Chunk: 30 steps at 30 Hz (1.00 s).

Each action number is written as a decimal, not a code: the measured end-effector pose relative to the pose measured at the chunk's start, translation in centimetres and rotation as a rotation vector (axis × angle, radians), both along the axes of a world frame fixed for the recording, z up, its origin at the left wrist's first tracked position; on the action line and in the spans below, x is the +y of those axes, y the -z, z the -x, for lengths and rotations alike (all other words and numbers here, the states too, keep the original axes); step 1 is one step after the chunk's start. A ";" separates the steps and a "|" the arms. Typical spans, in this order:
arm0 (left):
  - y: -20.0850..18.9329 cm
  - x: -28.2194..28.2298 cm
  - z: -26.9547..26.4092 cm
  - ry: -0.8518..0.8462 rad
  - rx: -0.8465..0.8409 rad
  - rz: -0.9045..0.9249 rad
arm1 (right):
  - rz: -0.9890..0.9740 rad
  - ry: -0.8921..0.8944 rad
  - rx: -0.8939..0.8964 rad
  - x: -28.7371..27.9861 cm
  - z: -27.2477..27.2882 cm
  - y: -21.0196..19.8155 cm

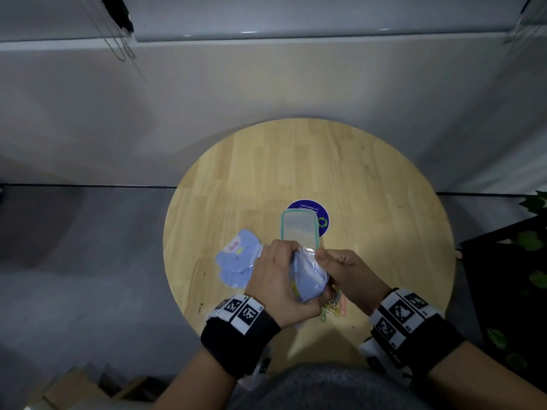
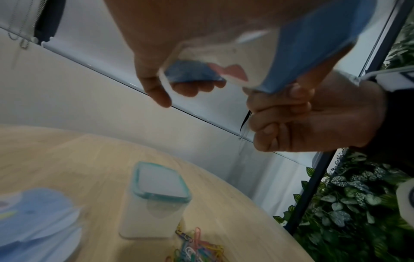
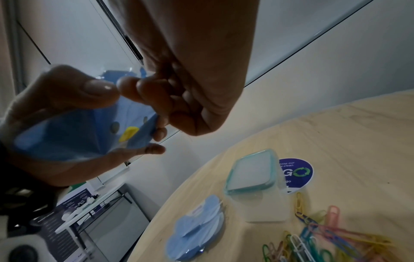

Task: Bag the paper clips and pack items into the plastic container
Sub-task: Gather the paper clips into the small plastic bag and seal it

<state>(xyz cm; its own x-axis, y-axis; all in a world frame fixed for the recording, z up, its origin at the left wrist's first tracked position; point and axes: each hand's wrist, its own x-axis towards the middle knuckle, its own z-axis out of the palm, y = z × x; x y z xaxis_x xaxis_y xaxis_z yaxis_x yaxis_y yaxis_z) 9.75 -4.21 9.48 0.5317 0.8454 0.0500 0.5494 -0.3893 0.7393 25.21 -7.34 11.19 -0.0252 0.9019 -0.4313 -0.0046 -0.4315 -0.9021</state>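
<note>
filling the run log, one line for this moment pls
step: opening bag | left hand: holds blue bag | right hand: pinches bag mouth | paper clips: on table | container: lidded

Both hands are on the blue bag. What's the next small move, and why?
Probably pull the bag mouth open: the left hand and right hand pinch its top edge above the table, while the paper clips lie loose beside the lidded container.

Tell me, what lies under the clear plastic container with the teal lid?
Under the clear plastic container with the teal lid the round dark blue sticker shows, partly covered. The round wooden table bears both. The sticker's covered part cannot be read.
</note>
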 end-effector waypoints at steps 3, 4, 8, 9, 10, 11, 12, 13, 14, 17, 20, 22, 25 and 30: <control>0.1 0.0 -0.1 -0.013 0.143 -0.067 | -0.006 0.018 -0.023 0.0 -0.5 0.1; 0.0 -0.1 -0.2 -0.020 0.196 -0.095 | -0.051 0.008 -0.092 0.0 -0.7 0.1; -0.1 -0.7 -0.7 -0.080 0.307 -0.125 | -0.267 -0.064 -0.495 -0.5 -1.1 0.2; -0.2 -0.8 -0.9 -0.083 0.327 -0.125 | -0.339 -0.089 -0.624 -0.6 -1.1 0.0; -0.2 -0.8 -1.0 -0.084 0.347 -0.125 | -0.388 -0.134 -0.736 -0.6 -1.0 -0.2; -0.2 -0.8 -1.2 -0.088 0.363 -0.133 | -0.413 -0.176 -0.806 -0.6 -1.0 -0.4; -0.2 -0.8 -1.2 -0.093 0.375 -0.144 | -0.407 -0.205 -0.833 -0.6 -1.1 -0.5; -0.2 -0.8 -1.3 -0.100 0.384 -0.155 | -0.387 -0.217 -0.825 -0.6 -1.1 -0.7; -0.1 -0.8 -1.4 -0.108 0.394 -0.166 | -0.353 -0.207 -0.797 -0.6 -1.1 -0.8; -0.2 -0.9 -1.7 -0.123 0.429 -0.203 | -0.149 -0.179 -0.733 -0.4 -0.9 -1.7; -0.2 -1.1 -2.2 -0.115 0.435 -0.226 | -0.119 -0.215 -0.796 -0.2 -0.5 -2.1; -0.4 -1.2 -2.3 -0.101 0.434 -0.213 | -0.140 -0.217 -0.813 0.0 -0.6 -2.0; -0.4 -0.9 -1.5 -0.085 0.346 -0.090 | -0.093 -0.158 -0.751 0.4 -1.5 -1.7; 1.2 0.4 0.7 -0.268 -0.084 0.375 | 0.071 -0.101 -0.480 0.4 -2.9 -0.6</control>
